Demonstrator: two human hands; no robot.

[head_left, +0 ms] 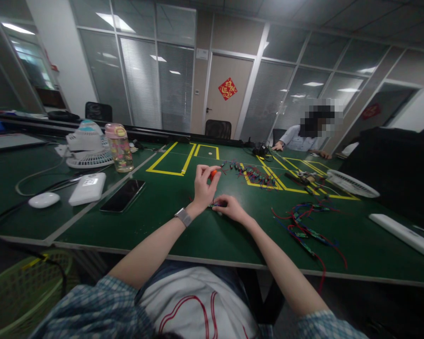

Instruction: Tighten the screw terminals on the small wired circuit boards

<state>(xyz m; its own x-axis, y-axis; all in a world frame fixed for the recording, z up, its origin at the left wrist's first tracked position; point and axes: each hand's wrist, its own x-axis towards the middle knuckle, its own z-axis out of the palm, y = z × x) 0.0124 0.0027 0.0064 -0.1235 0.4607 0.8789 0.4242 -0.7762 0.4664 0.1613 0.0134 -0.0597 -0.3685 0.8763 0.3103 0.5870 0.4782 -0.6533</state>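
My left hand (pixel 205 184), with a watch on its wrist, is raised a little over the table. Its thumb and fingers close on a small orange thing (pixel 213 174) whose kind I cannot make out. Just below and to the right, my right hand (pixel 229 209) rests low at the tabletop, fingertips pinched on a small green circuit board (pixel 215 205). Most of that board is hidden by the fingers. Beyond my hands lies a row of small circuit boards with red and blue wires (pixel 257 176). More wired boards (pixel 302 230) lie loosely to the right of my right arm.
On the left are a phone (pixel 123 196), a white power bank (pixel 87 188), a white mouse (pixel 44 200), a drink bottle (pixel 119 148) and a white fan (pixel 88 146). Yellow tape marks the green table (pixel 169 226). A person (pixel 300 136) sits across at the right.
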